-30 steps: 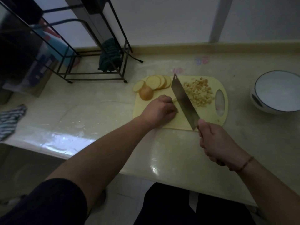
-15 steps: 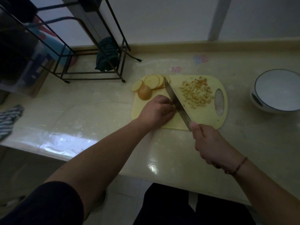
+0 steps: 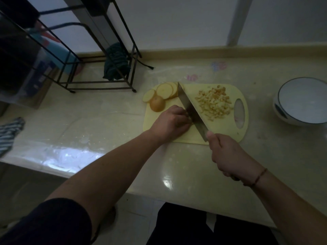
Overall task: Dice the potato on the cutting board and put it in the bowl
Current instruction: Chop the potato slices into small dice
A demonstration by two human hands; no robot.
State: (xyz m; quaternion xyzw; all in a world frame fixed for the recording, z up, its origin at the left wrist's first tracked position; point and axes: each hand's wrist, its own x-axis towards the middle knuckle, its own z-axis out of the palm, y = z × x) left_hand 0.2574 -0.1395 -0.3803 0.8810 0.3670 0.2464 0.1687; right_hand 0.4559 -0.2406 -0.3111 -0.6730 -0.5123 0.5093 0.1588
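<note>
Here bowl [image 3: 300, 101] empty; right grip [image 3: 228, 154] clenches knife [image 3: 192, 110]; left grip [image 3: 170, 122] curled, contents hidden.

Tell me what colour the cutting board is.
Pale yellow cutting board, clearest in the head view.

Pale, glossy worktop [image 3: 177, 170], lit dimly. Far left on it, a black wire rack [image 3: 99, 68], with a dark green cloth [image 3: 115, 63] draped over its lower bar. Beside the rack, a clear plastic container [image 3: 26, 73] holding dark items, too dim to identify. At the left edge, a blue-and-white striped cloth [image 3: 9, 132], crumpled. Near the back, two small faded stickers [image 3: 219, 65], pink and blue. Behind, a white wall [image 3: 177, 22] and a low beige ledge [image 3: 230, 50].
</note>
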